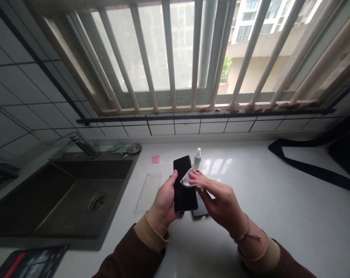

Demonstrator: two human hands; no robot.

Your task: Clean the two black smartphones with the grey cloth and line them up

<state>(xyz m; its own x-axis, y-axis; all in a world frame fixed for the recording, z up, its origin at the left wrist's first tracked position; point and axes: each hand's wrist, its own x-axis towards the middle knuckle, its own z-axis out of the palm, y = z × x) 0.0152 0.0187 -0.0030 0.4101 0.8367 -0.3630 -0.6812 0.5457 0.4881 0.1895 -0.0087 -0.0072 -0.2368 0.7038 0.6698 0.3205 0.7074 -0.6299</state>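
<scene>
A black smartphone (185, 197) is held up over the counter by my left hand (164, 200), its thumb along the phone's left edge. My right hand (218, 195) presses a small white cloth (187, 180) against the upper right of the dark screen, fingers closed on the cloth. Behind the phone stands a small white bottle (197, 158) with a label. Partly hidden beneath my right hand, a flat dark device (200, 209) lies on the counter. A clear phone case (148, 191) rests to the left of my left hand.
A dark sink (85, 208) with a faucet (84, 146) is at the left. A green cloth (117, 149) and a metal drain cover (134, 148) sit behind it. A pink sticky note (155, 159) lies on the white counter (264, 200). A black strap (305, 166) lies at the right.
</scene>
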